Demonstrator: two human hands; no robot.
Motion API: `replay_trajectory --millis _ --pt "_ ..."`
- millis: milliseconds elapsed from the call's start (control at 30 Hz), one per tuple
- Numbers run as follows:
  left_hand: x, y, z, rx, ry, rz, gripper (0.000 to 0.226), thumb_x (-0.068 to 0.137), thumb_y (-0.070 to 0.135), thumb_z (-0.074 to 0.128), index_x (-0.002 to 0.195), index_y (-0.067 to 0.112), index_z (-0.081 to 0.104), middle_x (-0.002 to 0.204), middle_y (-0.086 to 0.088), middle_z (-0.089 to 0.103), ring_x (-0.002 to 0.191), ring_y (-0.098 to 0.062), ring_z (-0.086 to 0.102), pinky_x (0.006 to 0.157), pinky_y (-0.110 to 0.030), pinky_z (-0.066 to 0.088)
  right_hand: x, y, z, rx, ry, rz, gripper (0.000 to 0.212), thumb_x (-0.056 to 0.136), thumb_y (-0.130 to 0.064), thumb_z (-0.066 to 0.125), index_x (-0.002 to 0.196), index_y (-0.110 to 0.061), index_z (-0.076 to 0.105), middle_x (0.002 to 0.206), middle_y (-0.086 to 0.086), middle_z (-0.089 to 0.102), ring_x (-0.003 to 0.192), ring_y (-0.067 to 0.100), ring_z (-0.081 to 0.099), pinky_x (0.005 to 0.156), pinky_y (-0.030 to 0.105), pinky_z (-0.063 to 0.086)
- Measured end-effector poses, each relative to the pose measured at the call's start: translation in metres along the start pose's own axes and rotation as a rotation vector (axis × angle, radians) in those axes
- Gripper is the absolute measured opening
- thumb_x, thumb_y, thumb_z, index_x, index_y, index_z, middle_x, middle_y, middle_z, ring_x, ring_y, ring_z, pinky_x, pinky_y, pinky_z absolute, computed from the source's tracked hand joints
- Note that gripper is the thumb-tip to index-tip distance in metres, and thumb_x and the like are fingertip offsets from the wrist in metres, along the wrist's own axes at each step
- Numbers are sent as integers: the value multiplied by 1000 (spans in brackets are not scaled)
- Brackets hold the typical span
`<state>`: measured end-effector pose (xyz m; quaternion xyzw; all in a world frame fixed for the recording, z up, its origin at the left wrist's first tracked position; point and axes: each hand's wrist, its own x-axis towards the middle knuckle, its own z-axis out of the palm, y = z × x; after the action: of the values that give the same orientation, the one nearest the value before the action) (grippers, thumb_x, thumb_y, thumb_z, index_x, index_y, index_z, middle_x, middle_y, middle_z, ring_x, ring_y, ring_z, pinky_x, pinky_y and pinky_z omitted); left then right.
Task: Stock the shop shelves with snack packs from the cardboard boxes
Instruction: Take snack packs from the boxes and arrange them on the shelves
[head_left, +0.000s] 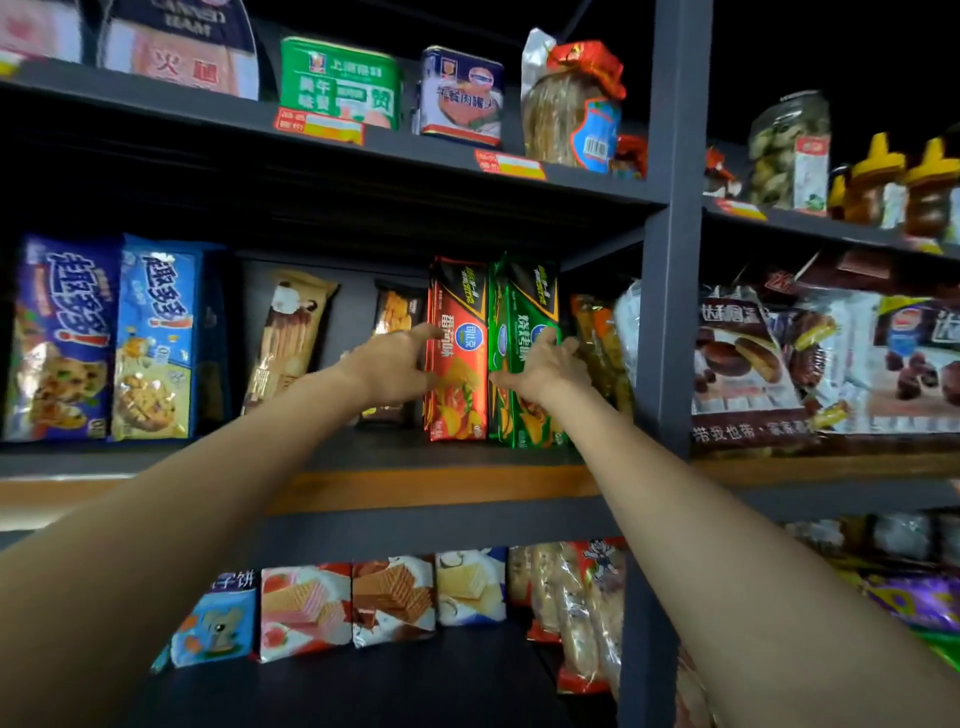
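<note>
Fingers: left hand (392, 364) spread against red pack (457, 353), right hand (545, 364) curled round green pack (524, 353) | both upright, mid shelf (431, 486) | risk: letting go unevenly, packs topple forward.

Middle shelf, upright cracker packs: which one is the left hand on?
The red pack. The left hand touches its left edge; the right hand is on the green pack beside it.
</note>
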<state>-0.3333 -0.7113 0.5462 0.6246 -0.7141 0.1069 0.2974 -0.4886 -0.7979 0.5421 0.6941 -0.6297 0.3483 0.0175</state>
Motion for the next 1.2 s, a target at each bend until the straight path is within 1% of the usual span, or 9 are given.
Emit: replay_trajectory --millis 133,200,300,467,567,700,800,967,1200 --pt "-21 -6 -10 -5 181 -53 49 90 19 55 136 18 39 127 -11 55 108 -27 54 92 -38 46 -25 -11 -17 -30 170 -167 69 85 -32 66 139 -11 29 144 16 19 129 36 25 85 37 49" --pt "-46 -17 -19 -8 428 -26 40 88 17 53 127 11 48 122 -12 56 107 -28 56 91 -42 46 -47 -24 -20 58 308 -344 53 88 -28 61 132 -9 37 141 15 25 128 35 27 95 40 43" --pt "-111 -36 -35 -28 786 73 31 80 12 46 107 2 57 104 -17 57 94 -24 57 84 -29 42 -91 -57 -20 250 493 -626 32 86 -18 55 115 -6 50 128 17 38 116 34 38 94 36 32" --pt "-268 -102 -20 -11 847 -153 27 77 11 44 98 0 56 95 -10 52 86 -19 51 76 -24 37 -198 -148 18 639 549 -1002 22 77 -10 50 96 0 57 108 22 51 99 34 50 85 32 34" --pt "-383 -153 3 -30 668 -497 37 75 20 43 104 1 56 95 -5 50 85 -20 53 77 -27 39 -291 -201 76 777 247 -1215 21 77 -12 49 92 -1 57 106 21 51 101 31 47 89 36 37" --pt "-551 -211 11 11 302 -1003 40 80 21 44 115 4 55 109 -14 57 100 -34 57 80 -34 38 -425 -257 168 308 -654 -1458 32 88 -25 57 116 -9 52 121 13 44 115 29 42 96 36 37" --pt "-680 -240 -4 97 143 -1243 51 81 37 39 115 5 58 115 -14 58 105 -32 57 84 -37 43 -518 -289 222 74 -1038 -1536 42 92 -30 54 129 -13 44 128 13 41 118 32 44 94 36 39" --pt "-826 -272 -45 91 161 -1614 20 84 3 58 101 -7 64 102 -23 63 100 -35 59 80 -36 42 -625 -334 287 -59 -1267 -1502 46 95 -33 49 135 -14 38 138 12 35 128 30 37 100 38 35" --pt "-901 -323 -66 113 259 -1785 16 83 6 62 96 -1 68 101 -21 67 95 -34 63 82 -37 46 -714 -394 372 -126 -1437 -1415 44 94 -31 52 133 -13 39 136 12 36 128 31 35 98 40 37"
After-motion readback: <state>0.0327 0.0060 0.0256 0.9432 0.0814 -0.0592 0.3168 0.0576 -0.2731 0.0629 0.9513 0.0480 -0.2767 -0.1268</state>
